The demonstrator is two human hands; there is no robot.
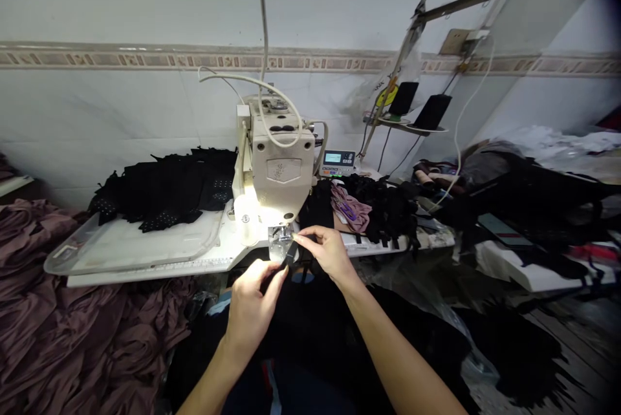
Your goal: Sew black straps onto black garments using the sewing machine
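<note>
A black fabric strap is stretched between my two hands, just in front of the needle area of a white sewing machine. My left hand pinches its lower end between thumb and fingers. Higher up, the fingertips of my right hand are closed on the strap's upper end, close to the lit presser foot. The machine's lamp shines on the metal plate under the needle. Whether the strap lies under the foot is too small to tell.
Black fabric pieces lie on the left of the machine table. Mauve cloth is heaped at lower left. To the right are a control panel, black straps, thread cones on a stand and a phone.
</note>
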